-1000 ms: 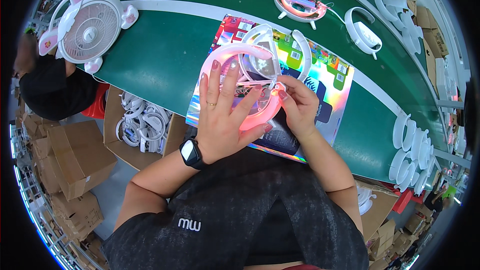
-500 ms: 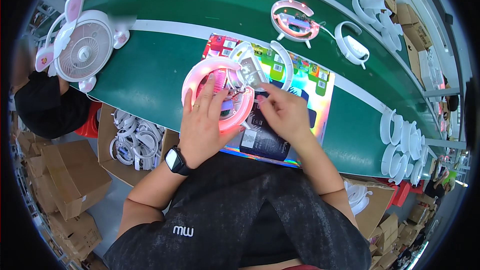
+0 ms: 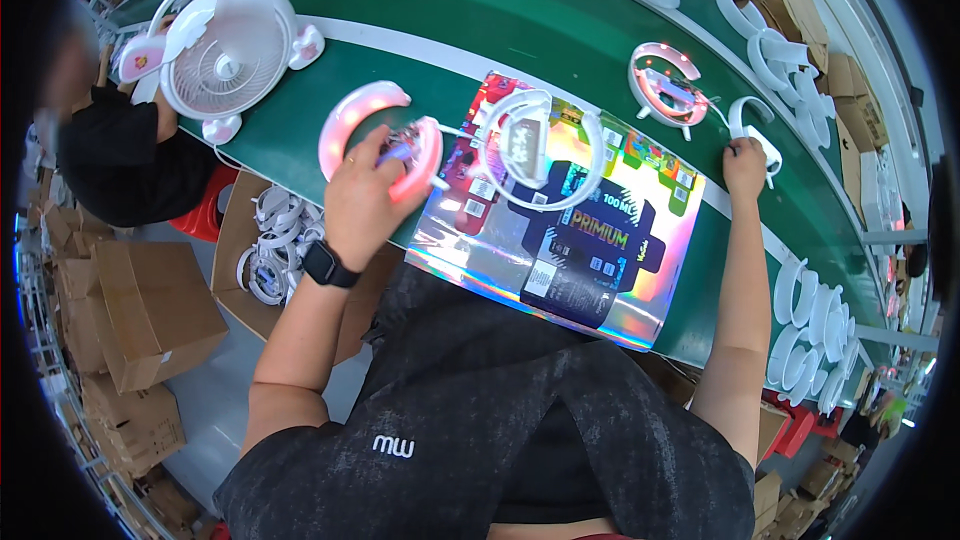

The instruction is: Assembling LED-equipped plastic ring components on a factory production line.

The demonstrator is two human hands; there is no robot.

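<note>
Shifted glowing C-shaped lamp housing (image 3: 342,132) toward ten o'clock, holding it in curled left hand (image 3: 362,185) (likely light, electronics (image 3: 398,151) fragile: grip shell (image 3: 375,98)); can't tell right hand's (image 3: 744,168) closure.

The left hand (image 3: 366,202) curls palm-down; the right hand (image 3: 744,168) is forward, arm (image 3: 744,290) nearly straight.

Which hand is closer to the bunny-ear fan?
Left. The left hand, holding a pink ring, is right of and below the fan in view; the right hand is much farther right, by a white ring.
</note>
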